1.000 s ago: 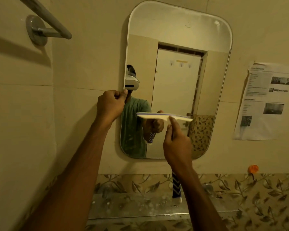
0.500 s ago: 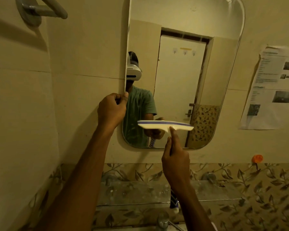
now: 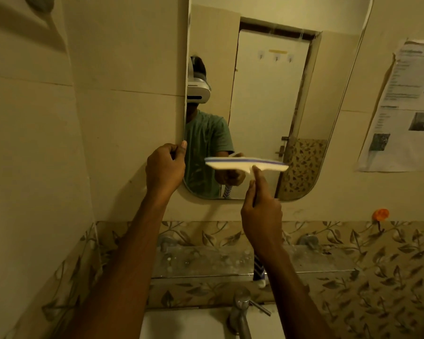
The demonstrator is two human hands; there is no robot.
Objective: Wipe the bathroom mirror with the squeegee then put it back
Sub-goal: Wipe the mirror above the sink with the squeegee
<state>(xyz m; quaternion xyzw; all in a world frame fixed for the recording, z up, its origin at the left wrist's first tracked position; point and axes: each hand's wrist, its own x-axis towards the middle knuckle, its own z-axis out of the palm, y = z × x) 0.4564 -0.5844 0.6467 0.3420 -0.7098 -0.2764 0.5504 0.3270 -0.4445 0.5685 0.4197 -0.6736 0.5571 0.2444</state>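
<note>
A rounded wall mirror (image 3: 267, 94) hangs on beige tiles. My right hand (image 3: 260, 211) grips the squeegee (image 3: 245, 164) by its handle, index finger stretched up to the head. Its white, blue-striped blade lies level against the lower part of the glass. The blue patterned handle end (image 3: 258, 270) sticks out below my wrist. My left hand (image 3: 165, 167) is closed around the mirror's lower left edge, thumb on the rim.
Below the mirror runs a speckled glass shelf (image 3: 206, 263) over a leaf-patterned tile band. A metal tap (image 3: 240, 311) and white basin (image 3: 181, 324) sit at the bottom. A printed paper (image 3: 402, 106) hangs at right, an orange hook (image 3: 380, 214) beneath it.
The squeegee has slid down the glass toward the mirror's lower edge. My left hand has shifted down the mirror's left rim. The view has tilted downward, bringing tap and basin into sight.
</note>
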